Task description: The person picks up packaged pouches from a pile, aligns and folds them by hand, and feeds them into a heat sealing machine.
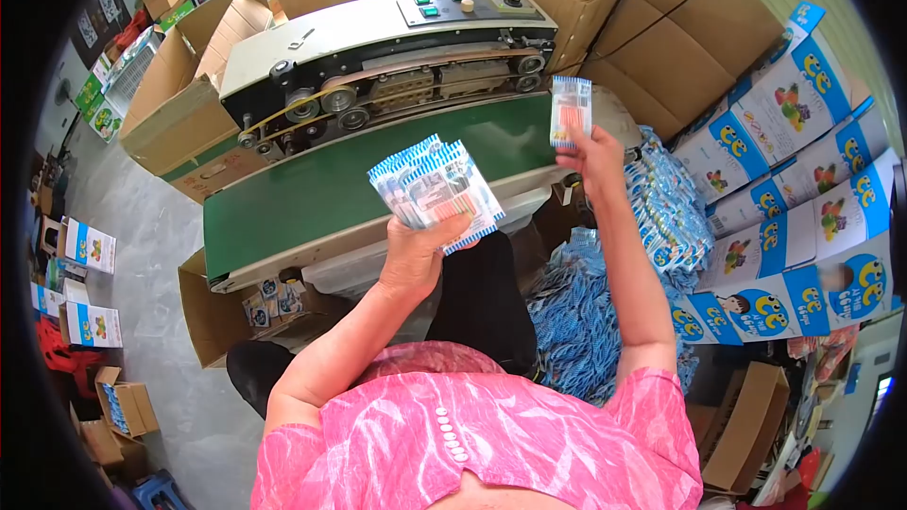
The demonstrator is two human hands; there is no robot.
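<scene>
In my left hand [420, 250] is a fanned stack of candy packets [436, 191], clear with blue-and-white striped ends and small coloured sticks inside. The thumb lies across the front of the stack. My right hand [595, 159] pinches one similar packet [571, 113] by its lower edge, over the right end of a green conveyor belt [359, 179]. Behind the belt stands a band sealing machine [397, 66] with rollers, belts and green switches on top. Right of my lap a big heap of packets [666, 212] rises beside my right forearm.
Printed blue-and-white cartons [784, 170] line the right side. Brown cardboard boxes [680, 28] stand behind the machine. Below the belt's left end, an open box [213, 321] holds some packets. More small cartons [93, 321] sit on the grey floor at left.
</scene>
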